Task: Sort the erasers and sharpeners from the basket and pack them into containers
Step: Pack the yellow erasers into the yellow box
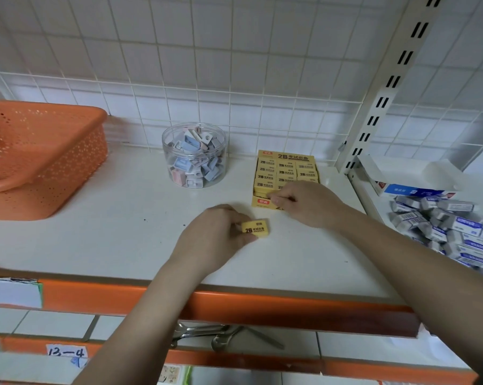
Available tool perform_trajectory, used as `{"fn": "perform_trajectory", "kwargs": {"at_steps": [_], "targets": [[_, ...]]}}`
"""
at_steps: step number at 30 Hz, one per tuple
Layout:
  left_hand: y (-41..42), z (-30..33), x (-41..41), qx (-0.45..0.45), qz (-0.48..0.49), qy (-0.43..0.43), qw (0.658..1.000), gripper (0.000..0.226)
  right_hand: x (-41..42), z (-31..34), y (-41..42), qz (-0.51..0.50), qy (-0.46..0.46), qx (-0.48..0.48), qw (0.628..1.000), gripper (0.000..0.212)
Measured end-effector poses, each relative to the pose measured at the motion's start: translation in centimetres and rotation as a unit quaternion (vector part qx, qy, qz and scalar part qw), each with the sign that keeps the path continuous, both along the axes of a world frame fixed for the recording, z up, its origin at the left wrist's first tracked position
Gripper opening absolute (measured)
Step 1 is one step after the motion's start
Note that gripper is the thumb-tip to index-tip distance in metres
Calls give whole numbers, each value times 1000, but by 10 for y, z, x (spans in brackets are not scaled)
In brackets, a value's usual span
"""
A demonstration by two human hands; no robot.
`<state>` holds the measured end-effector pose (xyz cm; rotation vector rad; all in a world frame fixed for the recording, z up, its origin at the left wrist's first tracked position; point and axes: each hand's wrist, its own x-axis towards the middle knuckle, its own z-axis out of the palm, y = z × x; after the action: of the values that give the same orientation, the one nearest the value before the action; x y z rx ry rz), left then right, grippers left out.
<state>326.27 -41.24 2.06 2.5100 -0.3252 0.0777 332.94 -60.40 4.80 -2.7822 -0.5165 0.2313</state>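
On shelf (123,245), left hand (215,240) pinching yellow eraser (254,230), right hand (304,202) pinching another at box (265,202).

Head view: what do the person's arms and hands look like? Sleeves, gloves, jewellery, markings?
Both forearms are bare for all that shows; no sleeve enters the picture. The left hand and the right hand wear no gloves. No ring, watch, wristband or marking shows on either hand or wrist. The fingernails that show look short and unpainted.
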Motion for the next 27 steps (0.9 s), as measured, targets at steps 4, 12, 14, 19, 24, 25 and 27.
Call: {"fn": "perform_trajectory", "kwargs": {"at_steps": [4,12,14,19,24,25,27], "targets": [[8,8,5,-9,16,-22,1000,21,-1,6,4,-15,15,10,1000,42],[5,26,49,-54,6,-41,998,30,-37,5,-18,-165,-15,356,920,17],[-2,25,61,-47,-1,-32,998,34,-48,4,-26,-194,-30,388,900,17],[-16,22,74,-30,2,-11,999,35,-67,-4,-46,-236,-88,373,893,20],[-16,20,74,4,-15,-25,1000,32,-77,-15,-55,-269,-126,313,902,18],[-16,21,73,16,-23,-29,999,31,-78,-18,-55,-273,-125,313,901,18],[-16,22,70,50,-42,-41,997,29,-81,-20,-56,-278,-122,315,899,18]]}}
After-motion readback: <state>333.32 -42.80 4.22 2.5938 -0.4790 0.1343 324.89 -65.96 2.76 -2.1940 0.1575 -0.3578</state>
